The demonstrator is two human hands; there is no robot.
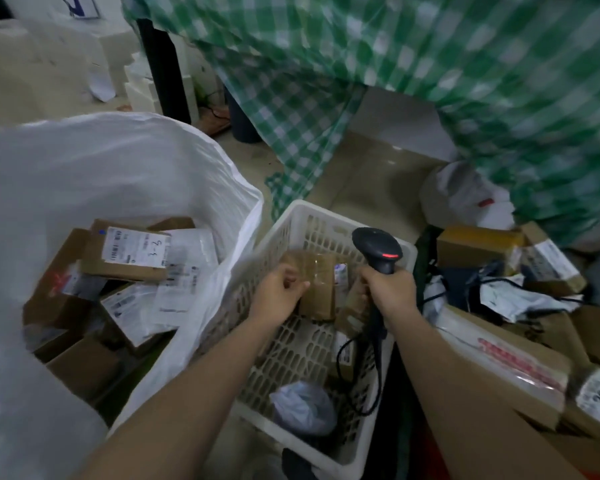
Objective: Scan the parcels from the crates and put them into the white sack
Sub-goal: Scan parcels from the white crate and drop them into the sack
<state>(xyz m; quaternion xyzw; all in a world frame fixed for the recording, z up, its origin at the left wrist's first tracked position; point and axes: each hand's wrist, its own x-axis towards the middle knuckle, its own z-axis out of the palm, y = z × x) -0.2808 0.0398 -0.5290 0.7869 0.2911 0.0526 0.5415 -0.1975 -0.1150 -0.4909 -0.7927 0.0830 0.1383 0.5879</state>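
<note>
A white plastic crate (329, 216) stands in the middle of the floor. Inside it my left hand (279, 292) grips a small brown taped parcel (321, 285) with a label on its right end. My right hand (388, 292) holds a black barcode scanner (378, 249) upright over the crate, its red light on and its cable trailing down. A grey plastic-wrapped parcel (303, 412) and a few small boxes lie lower in the crate. The big white sack (125, 161) stands open at the left, with several labelled boxes (129, 251) inside.
A pile of cardboard boxes and mailers (510, 271) fills the right side, with a long taped carton (506, 365) in front. A green checked cloth (430, 71) hangs over a table at the back. White foam blocks (142, 84) stand at the far left.
</note>
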